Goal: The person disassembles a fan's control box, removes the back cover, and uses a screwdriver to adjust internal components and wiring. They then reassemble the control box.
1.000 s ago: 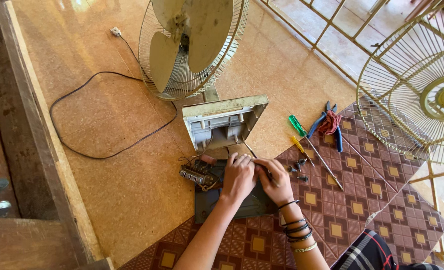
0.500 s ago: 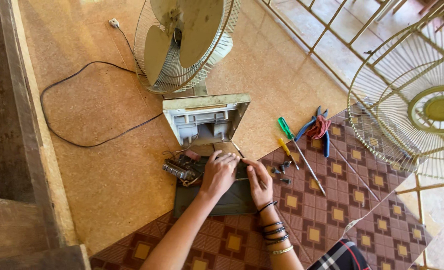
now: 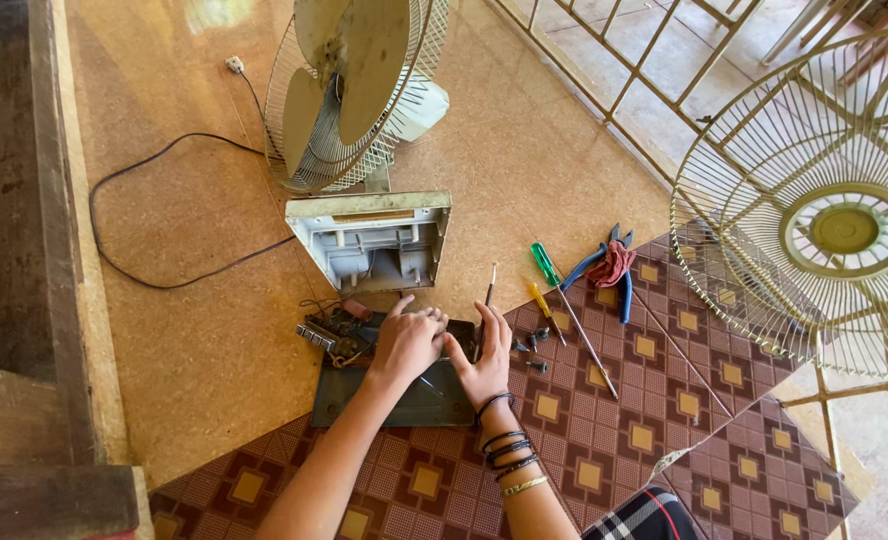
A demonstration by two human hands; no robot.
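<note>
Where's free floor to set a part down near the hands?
Bare floor lies left of the dark panel, between the black cord and the patterned mat. The mat's near right corner is also bare. Crowded: around the left hand and right hand, with screws, screwdrivers and pliers.

Loose fan guard, hand tools and cord on the floor

Taking the green-handled screwdriver [image 3: 547, 266] as landmark: blue-handled pliers [image 3: 604, 268] with a red rag lie just right of it, a yellow-handled screwdriver [image 3: 541, 303] just below, small dark screws [image 3: 535, 343] beneath that, the detached wire fan guard [image 3: 814, 210] far right, a black power cord [image 3: 154, 220] far left.
</note>
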